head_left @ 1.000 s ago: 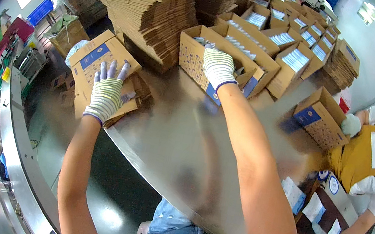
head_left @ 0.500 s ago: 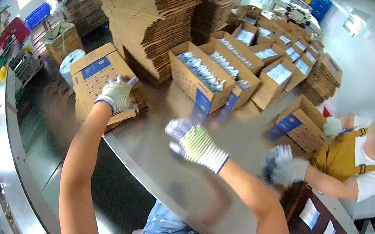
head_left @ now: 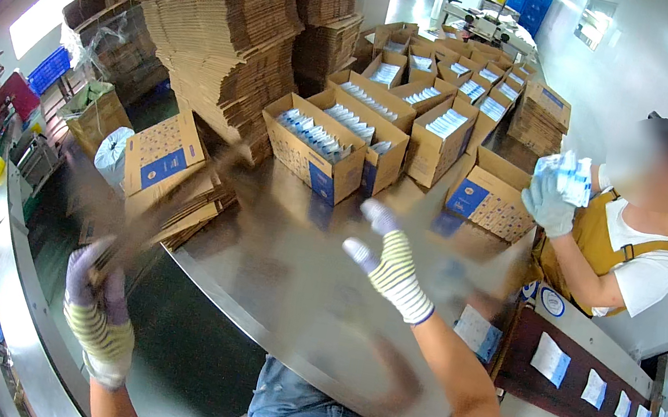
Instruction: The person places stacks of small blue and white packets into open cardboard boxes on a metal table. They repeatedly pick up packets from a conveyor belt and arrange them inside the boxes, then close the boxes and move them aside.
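My left hand (head_left: 99,314), in a striped glove with purple fingertips, is closed on the edge of a flattened cardboard box (head_left: 133,243). That box is swung up off the table's left edge and smeared by motion, so its shape is hard to make out. Behind it, more flattened boxes (head_left: 193,224) lie in a low pile, with a printed cardboard box (head_left: 164,159) with a blue panel leaning on them. My right hand (head_left: 397,269), gloved alike, hovers over the metal table (head_left: 280,262) with thumb and fingers spread and nothing in it.
Open cartons (head_left: 313,151) filled with white-and-blue packets crowd the table's far side. Tall stacks of flat cardboard (head_left: 212,35) rise at the back left. On the right a co-worker (head_left: 629,234) holds packets near an open carton (head_left: 492,196), beside a conveyor belt (head_left: 572,380) carrying packets.
My left hand has drawn back toward me from the pile, bringing a flattened box. My right hand has moved right and spread its fingers. The co-worker has raised a handful of packets.
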Action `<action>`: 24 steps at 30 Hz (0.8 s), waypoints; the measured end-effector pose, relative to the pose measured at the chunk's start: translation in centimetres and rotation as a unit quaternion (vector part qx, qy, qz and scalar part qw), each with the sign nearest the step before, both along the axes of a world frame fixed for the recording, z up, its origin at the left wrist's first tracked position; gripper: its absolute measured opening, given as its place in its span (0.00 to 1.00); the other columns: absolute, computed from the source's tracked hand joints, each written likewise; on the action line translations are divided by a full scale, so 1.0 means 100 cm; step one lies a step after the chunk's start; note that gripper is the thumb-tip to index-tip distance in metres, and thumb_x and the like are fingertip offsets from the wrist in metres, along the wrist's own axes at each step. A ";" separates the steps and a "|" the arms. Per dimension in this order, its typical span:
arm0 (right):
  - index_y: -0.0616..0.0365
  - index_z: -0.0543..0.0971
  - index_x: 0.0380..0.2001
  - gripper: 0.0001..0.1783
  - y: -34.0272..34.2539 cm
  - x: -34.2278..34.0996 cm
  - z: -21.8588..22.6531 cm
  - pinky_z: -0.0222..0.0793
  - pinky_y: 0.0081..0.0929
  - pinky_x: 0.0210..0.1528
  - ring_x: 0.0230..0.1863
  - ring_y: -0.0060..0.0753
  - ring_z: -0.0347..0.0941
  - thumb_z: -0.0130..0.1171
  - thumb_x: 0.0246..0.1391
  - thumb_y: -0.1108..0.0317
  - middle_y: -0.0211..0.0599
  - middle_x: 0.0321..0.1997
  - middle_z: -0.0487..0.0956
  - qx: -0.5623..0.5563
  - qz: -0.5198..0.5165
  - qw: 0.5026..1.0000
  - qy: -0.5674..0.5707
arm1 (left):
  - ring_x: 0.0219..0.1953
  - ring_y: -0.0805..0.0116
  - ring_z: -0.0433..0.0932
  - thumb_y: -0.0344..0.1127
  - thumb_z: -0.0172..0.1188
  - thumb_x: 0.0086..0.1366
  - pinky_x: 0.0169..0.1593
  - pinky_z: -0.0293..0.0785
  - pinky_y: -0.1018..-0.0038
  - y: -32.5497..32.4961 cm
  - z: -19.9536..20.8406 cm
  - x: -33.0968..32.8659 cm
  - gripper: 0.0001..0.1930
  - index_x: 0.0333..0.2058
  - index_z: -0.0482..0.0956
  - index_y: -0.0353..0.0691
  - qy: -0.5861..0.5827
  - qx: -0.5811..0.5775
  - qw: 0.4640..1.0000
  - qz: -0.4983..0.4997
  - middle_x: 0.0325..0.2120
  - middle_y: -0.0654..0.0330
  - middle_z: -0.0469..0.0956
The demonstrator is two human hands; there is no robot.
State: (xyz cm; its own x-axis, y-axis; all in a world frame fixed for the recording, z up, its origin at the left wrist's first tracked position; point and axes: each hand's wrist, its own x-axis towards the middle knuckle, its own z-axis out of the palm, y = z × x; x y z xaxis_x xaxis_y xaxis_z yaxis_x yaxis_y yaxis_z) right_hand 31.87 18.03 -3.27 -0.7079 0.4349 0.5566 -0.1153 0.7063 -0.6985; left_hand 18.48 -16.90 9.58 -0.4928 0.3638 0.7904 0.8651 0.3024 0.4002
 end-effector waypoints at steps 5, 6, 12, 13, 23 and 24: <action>0.65 0.75 0.51 0.33 0.010 0.011 0.041 0.71 0.31 0.52 0.44 0.29 0.77 0.59 0.56 0.45 0.40 0.44 0.81 -0.330 0.122 0.926 0.136 | 0.56 0.66 0.67 0.29 0.54 0.67 0.61 0.61 0.67 0.014 -0.055 0.008 0.23 0.60 0.63 0.37 -0.263 0.076 0.954 -0.125 0.54 0.55 0.69; 0.65 0.77 0.48 0.28 0.005 0.021 0.045 0.71 0.30 0.50 0.43 0.29 0.77 0.60 0.56 0.49 0.39 0.42 0.82 -0.315 0.138 0.930 0.129 | 0.59 0.65 0.64 0.31 0.55 0.67 0.63 0.58 0.66 0.025 -0.076 -0.005 0.26 0.61 0.61 0.37 -0.290 0.155 0.933 -0.144 0.56 0.56 0.67; 0.61 0.82 0.37 0.10 -0.061 0.063 0.060 0.74 0.21 0.41 0.37 0.24 0.78 0.66 0.50 0.73 0.35 0.35 0.83 -0.217 0.095 0.971 0.019 | 0.61 0.64 0.62 0.48 0.56 0.67 0.65 0.55 0.68 0.094 -0.127 -0.050 0.35 0.65 0.53 0.40 -0.444 0.273 0.846 -0.110 0.58 0.52 0.63; 0.62 0.82 0.37 0.10 -0.060 0.064 0.059 0.74 0.22 0.41 0.37 0.24 0.78 0.65 0.50 0.73 0.35 0.35 0.83 -0.207 0.086 0.974 0.024 | 0.60 0.64 0.62 0.47 0.57 0.66 0.65 0.55 0.68 0.099 -0.127 -0.046 0.34 0.64 0.54 0.41 -0.452 0.224 0.857 -0.105 0.58 0.52 0.62; 0.62 0.77 0.43 0.15 -0.001 0.038 0.017 0.73 0.36 0.48 0.41 0.47 0.77 0.61 0.56 0.65 0.44 0.37 0.80 -0.010 -0.106 0.994 0.035 | 0.63 0.58 0.57 0.47 0.75 0.49 0.64 0.58 0.62 0.114 -0.123 -0.023 0.53 0.65 0.46 0.43 -0.526 -0.097 0.732 -0.423 0.57 0.51 0.62; 0.60 0.79 0.42 0.14 -0.005 0.041 0.018 0.74 0.37 0.46 0.39 0.47 0.78 0.59 0.58 0.61 0.45 0.36 0.81 0.011 -0.057 0.998 -0.009 | 0.62 0.58 0.58 0.44 0.76 0.48 0.64 0.59 0.62 0.119 -0.123 -0.018 0.55 0.66 0.44 0.48 -0.537 -0.052 0.748 -0.386 0.57 0.51 0.62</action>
State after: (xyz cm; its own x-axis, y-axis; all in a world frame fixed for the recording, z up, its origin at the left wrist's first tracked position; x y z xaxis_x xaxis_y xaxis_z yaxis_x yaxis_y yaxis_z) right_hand 35.93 17.53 -1.48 -0.6638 0.5009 0.5554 -0.0213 0.7296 -0.6835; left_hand 16.67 -5.04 -2.68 -0.4344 0.9000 0.0369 -0.0050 -0.0434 0.9990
